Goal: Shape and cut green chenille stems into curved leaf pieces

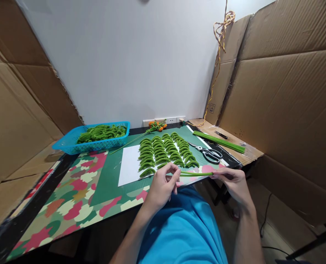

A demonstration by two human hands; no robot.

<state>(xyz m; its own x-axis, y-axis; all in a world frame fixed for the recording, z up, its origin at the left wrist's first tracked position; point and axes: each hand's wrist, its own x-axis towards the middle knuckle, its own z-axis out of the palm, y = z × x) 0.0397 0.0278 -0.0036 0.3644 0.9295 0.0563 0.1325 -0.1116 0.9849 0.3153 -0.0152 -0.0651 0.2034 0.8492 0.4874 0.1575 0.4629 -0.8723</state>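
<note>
A green pipe cleaner (196, 174), doubled into two side-by-side strands, stretches between my hands above the table's front edge. My left hand (167, 181) pinches its left end, and my right hand (231, 178) grips the right end between thumb and fingers. Just beyond my hands, several rows of curved green pipe-cleaner leaves (160, 150) lie on a white sheet (128, 167). Scissors (207, 150) with black and white handles rest to the right of the rows, blades toward the leaves.
A blue basket (96, 145) of green pipe-cleaner pieces stands at the back left. An orange flower piece with a green stem (157, 125) lies near the wall. At right are a bundle of straight green pipe cleaners (219, 141) and a black cutter (221, 135). Cardboard panels (289, 110) flank the table.
</note>
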